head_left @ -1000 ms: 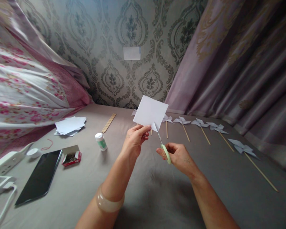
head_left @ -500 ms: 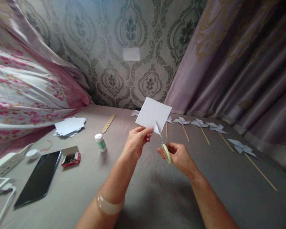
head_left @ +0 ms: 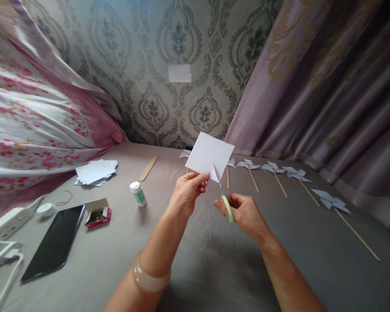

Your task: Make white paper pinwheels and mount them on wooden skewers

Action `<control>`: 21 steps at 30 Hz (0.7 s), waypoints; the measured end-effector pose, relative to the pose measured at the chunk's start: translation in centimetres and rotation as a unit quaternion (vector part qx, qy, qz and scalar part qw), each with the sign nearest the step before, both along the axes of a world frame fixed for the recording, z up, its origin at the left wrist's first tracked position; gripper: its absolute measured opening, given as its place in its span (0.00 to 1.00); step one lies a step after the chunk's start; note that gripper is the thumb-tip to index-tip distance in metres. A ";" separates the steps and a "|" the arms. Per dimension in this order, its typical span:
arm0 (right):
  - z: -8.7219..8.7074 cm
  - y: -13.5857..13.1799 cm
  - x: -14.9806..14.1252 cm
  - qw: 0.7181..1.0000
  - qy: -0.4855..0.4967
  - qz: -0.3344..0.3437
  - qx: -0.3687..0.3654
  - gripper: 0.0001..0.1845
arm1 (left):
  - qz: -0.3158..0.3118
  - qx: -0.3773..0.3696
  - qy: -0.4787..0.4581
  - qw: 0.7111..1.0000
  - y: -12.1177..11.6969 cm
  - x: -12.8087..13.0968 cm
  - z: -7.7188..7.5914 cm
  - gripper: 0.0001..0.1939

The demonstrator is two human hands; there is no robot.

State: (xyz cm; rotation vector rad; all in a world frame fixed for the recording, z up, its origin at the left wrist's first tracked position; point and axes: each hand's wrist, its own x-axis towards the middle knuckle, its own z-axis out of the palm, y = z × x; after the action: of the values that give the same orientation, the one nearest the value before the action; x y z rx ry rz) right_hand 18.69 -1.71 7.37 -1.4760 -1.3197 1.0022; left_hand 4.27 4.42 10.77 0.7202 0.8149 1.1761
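Observation:
My left hand (head_left: 191,188) pinches a white square sheet of paper (head_left: 208,151) by its lower edge, holding it up off the grey cloth surface. Light-green-handled scissors (head_left: 228,208) are in my right hand (head_left: 245,212), fingers through the loops. Their blades reach into the paper near its bottom corner, pointing up toward its middle. Behind and to the right lie several white paper pinwheels (head_left: 272,167) on wooden sticks, in a curved row. One more pinwheel (head_left: 184,154) is partly hidden behind the sheet.
Left of my hands stand a white-and-green bottle (head_left: 138,193) and several thin sticks (head_left: 148,167). Farther left are a paper stack (head_left: 95,171), a small red box of metal bits (head_left: 98,214), a black phone (head_left: 53,242), a white cap (head_left: 46,209) and a power strip (head_left: 11,223).
Both hands, the paper and the scissors stay almost where they were. The whole view has shifted very slightly.

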 end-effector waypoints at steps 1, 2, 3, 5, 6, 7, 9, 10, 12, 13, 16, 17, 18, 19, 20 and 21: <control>0.0 0.0 0.0 1.000 0.000 -0.001 0.000 0.25 | 0.001 0.001 -0.001 1.000 0.0 0.0 0.0 0.12; 0.0 0.0 0.0 1.000 0.000 -0.002 0.000 0.25 | 0.001 0.001 -0.001 1.000 0.0 0.0 0.0 0.12; 0.0 0.0 0.0 1.000 0.000 -0.003 -0.001 0.25 | 0.001 0.002 -0.001 1.000 0.0 0.0 -0.1 0.12; 0.0 0.0 0.0 1.000 -0.001 -0.004 -0.001 0.25 | 0.001 0.002 0.000 1.000 0.0 0.0 -0.1 0.12; 0.0 0.0 0.0 1.000 -0.001 -0.005 -0.002 0.25 | 0.001 0.002 0.002 1.000 0.0 0.0 -0.1 0.12; 0.0 0.1 0.0 1.000 -0.001 -0.005 -0.002 0.26 | 0.000 0.002 0.003 1.000 0.0 0.0 -0.2 0.12; 0.0 0.1 0.0 1.000 0.001 -0.004 -0.002 0.26 | -0.001 0.004 0.003 1.000 0.0 -0.1 -0.2 0.12; -0.1 0.1 0.0 1.000 0.003 -0.003 -0.002 0.26 | -0.001 0.005 0.003 1.000 0.0 -0.1 -0.2 0.12; -0.1 0.1 0.0 1.000 0.005 -0.001 -0.001 0.26 | -0.001 0.006 0.001 1.000 0.0 -0.1 -0.2 0.12; -0.1 0.1 0.0 1.000 0.006 -0.001 -0.001 0.26 | -0.001 0.007 0.001 1.000 0.0 -0.1 -0.2 0.12; -0.1 0.1 -0.1 1.000 0.008 -0.002 -0.002 0.26 | -0.001 0.006 0.003 1.000 0.1 -0.1 -0.1 0.12; 0.0 0.1 -0.1 1.000 0.009 -0.003 -0.001 0.26 | 0.000 0.005 0.003 1.000 0.1 -0.1 -0.1 0.12; 0.0 0.1 -0.1 1.000 0.010 -0.003 -0.001 0.26 | 0.000 0.004 0.003 1.000 0.1 -0.1 -0.1 0.12; 0.1 0.1 -0.2 1.000 0.012 -0.004 -0.001 0.26 | 0.000 0.003 0.003 1.000 0.0 -0.1 -0.1 0.12; 0.1 0.1 -0.2 1.000 0.014 -0.003 0.000 0.26 | 0.001 0.003 0.003 1.000 0.0 -0.1 -0.1 0.12; 0.2 0.1 -0.2 1.000 0.016 -0.003 0.000 0.26 | 0.000 0.003 0.003 1.000 0.0 -0.1 -0.1 0.12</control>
State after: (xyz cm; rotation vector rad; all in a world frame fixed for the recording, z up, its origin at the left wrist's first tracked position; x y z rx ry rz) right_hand 18.50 -1.63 7.55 -1.4571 -1.2929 1.0175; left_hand 4.18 4.44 10.68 0.7290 0.8166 1.1774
